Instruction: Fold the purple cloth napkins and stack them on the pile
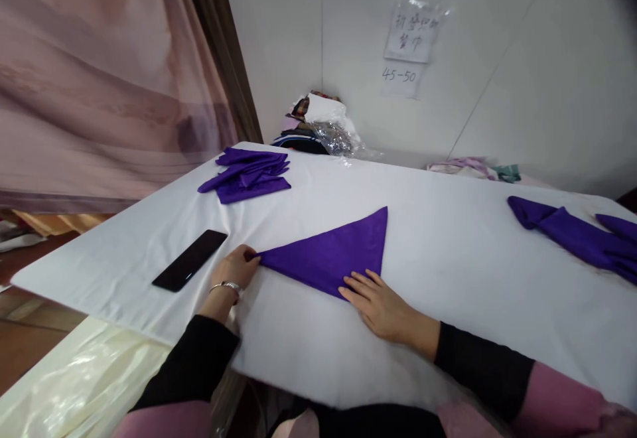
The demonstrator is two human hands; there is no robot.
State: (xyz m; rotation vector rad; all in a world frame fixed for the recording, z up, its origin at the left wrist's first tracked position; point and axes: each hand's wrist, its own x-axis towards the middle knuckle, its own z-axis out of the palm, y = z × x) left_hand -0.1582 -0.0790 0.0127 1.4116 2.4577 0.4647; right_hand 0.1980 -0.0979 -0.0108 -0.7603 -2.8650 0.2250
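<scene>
Pink sleeves (557,391), left grip (235,269) pinching purple cloth (331,255), sign (407,41) in pouch (440,14)

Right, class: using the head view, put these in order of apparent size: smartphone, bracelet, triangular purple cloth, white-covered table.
Largest to smallest:
1. White-covered table
2. Triangular purple cloth
3. Smartphone
4. Bracelet

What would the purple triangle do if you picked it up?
The triangle would probably flop, since the purple heap lies in soft folds. It's likely light, as it looks thin. Lying flat, it probably wouldn't roll.
</scene>
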